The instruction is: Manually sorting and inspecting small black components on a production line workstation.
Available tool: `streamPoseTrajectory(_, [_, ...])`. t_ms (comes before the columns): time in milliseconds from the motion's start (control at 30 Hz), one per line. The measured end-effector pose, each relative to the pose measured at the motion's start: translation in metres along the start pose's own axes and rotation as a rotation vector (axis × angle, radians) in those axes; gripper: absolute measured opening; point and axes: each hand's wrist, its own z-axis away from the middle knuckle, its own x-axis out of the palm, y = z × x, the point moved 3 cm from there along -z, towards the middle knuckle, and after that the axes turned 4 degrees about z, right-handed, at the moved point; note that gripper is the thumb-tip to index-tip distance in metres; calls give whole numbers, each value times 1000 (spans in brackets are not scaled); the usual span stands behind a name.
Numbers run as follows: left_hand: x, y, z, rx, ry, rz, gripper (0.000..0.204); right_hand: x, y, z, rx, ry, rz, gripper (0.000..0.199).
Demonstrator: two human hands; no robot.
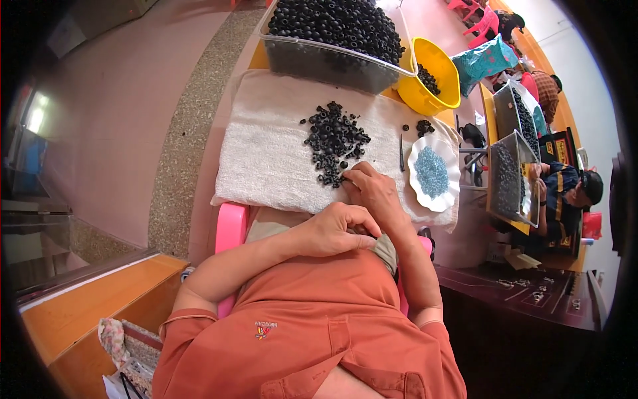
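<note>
Holding black pieces (335,26): clear bin (312,61)

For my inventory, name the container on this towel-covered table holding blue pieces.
The white scalloped dish; the clear rectangular bin and round yellow tub hold black pieces.

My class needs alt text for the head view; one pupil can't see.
A bare right hand is at the near edge of a pile of small black pieces on a white towel, the left hand nearer the orange shirt. To the right is a scalloped white dish of light-blue bits; beyond are a clear bin and yellow bucket holding black pieces.
</note>
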Motion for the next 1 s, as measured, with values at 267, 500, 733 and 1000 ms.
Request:
streamPoseTrajectory(267, [-3,-7,-2,-39,26,-2,13,1,-1,-1,37,17,13,19])
streamPoseTrajectory(500, [-4,-5,-3,-25,33,-50,12,6,2,-2,40,-13,38,16])
streamPoseTrajectory(733, [-9,-9,-3,-99,153,140,10,4,12,4,3,169,-146,16])
streamPoseTrajectory(1000, [-21,-21,-7,-47,257,132,13,3,29,14,128,178,-678,14])
